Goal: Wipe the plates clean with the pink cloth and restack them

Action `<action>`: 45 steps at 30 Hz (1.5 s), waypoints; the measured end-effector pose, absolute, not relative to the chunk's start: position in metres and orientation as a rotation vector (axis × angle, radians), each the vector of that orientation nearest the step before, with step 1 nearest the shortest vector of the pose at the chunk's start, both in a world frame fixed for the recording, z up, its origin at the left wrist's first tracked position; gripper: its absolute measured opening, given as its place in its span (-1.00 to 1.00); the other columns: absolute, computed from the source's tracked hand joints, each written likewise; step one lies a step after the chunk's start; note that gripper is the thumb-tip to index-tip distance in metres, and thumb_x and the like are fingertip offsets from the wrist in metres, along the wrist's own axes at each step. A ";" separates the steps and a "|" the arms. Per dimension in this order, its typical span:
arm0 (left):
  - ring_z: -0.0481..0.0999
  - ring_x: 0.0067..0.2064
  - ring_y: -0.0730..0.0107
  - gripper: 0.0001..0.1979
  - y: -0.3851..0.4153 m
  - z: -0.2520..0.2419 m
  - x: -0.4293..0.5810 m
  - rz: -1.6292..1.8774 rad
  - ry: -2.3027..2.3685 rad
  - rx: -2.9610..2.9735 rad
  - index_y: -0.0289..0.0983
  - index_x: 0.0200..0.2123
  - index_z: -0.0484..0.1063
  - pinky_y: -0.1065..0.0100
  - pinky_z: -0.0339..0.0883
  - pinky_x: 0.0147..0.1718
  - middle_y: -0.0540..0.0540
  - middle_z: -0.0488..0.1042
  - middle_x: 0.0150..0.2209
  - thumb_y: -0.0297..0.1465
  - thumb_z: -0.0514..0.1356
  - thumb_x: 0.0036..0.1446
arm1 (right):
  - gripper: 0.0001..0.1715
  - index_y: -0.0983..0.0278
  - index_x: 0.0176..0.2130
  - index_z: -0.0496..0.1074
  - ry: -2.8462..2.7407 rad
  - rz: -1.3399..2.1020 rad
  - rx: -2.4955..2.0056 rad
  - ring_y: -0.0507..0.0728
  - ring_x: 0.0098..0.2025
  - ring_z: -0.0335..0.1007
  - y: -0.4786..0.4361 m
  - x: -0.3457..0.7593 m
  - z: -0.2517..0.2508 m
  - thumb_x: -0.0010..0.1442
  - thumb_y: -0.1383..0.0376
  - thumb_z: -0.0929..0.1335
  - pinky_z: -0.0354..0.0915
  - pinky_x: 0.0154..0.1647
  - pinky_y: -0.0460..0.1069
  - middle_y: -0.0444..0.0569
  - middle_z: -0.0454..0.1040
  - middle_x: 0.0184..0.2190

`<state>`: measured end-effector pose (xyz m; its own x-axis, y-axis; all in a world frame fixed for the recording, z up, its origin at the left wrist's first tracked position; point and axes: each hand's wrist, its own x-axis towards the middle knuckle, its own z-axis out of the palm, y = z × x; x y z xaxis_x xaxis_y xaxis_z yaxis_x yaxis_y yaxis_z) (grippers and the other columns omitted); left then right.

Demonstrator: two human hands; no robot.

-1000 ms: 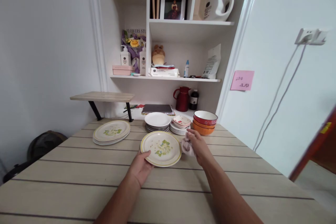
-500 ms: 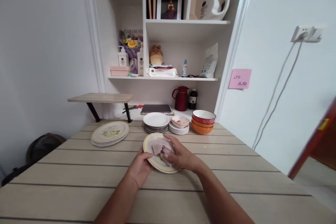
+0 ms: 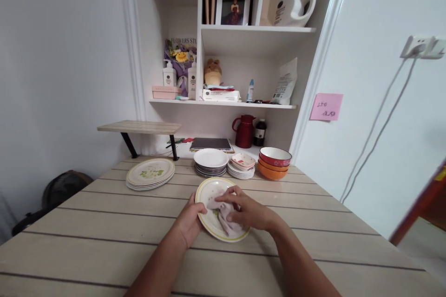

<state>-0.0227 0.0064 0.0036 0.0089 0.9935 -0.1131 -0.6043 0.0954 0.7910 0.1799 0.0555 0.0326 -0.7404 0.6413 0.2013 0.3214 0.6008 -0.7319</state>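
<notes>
A round plate with a yellow rim [image 3: 209, 227] is tilted up a little above the table at the centre. My left hand [image 3: 190, 221] grips its left edge, the thumb on the upper face and the fingers underneath. Bunched on the plate's face is a pale pinkish cloth [image 3: 226, 218]. My right hand [image 3: 248, 209] is closed on that cloth, its fingertips pressing it against the plate. Part of a green pattern shows beside the cloth.
Behind stand a stack of patterned oval plates [image 3: 150, 172], a stack of white plates [image 3: 211, 158], small plates [image 3: 241, 171] under a little dish [image 3: 243, 161], and stacked bowls [image 3: 274, 163]. A low wooden shelf [image 3: 139, 127] overhangs the table's back left.
The plate and both hands sit slightly lower and further right in view. My right hand has shifted the cloth down and right across the plate. The whole scene has moved a little to the right.
</notes>
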 end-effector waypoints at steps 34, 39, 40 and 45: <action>0.53 0.00 0.11 -0.50 0.012 -0.003 -0.021 1.336 0.741 0.652 -0.26 0.09 0.35 0.17 0.38 -0.03 -0.27 0.53 -0.01 -0.24 0.27 0.09 | -0.54 0.09 -0.02 0.48 -2.043 0.525 -1.127 0.10 -0.15 0.34 0.077 0.132 0.009 0.09 0.42 0.33 0.22 -0.09 -0.05 -0.06 0.35 -0.16; 0.53 0.00 0.09 -0.55 0.013 -0.004 -0.020 1.372 0.833 0.629 -0.30 0.04 0.36 0.16 0.39 -0.03 -0.28 0.56 -0.06 -0.41 0.30 0.05 | -0.68 0.12 -0.13 0.53 -2.044 0.385 -1.429 0.11 -0.19 0.36 0.092 0.160 0.014 0.11 0.34 0.34 0.21 -0.17 -0.05 -0.04 0.37 -0.18; 0.53 0.00 0.09 -0.54 0.013 -0.005 -0.020 1.372 0.827 0.617 -0.30 0.05 0.35 0.15 0.39 -0.03 -0.29 0.56 -0.07 -0.41 0.29 0.06 | -0.69 0.12 -0.15 0.53 -2.082 0.386 -1.466 0.11 -0.20 0.37 0.091 0.165 0.016 0.09 0.34 0.35 0.20 -0.19 -0.05 -0.04 0.38 -0.19; 0.53 0.00 0.07 -0.48 0.014 -0.007 -0.022 1.362 0.770 0.578 -0.31 0.12 0.32 0.12 0.36 0.01 -0.30 0.55 -0.03 -0.35 0.27 0.08 | -0.64 0.15 -0.21 0.57 -2.314 0.692 -1.339 0.11 -0.21 0.40 0.074 0.184 0.027 -0.05 0.41 0.38 0.24 -0.21 -0.07 -0.08 0.49 -0.23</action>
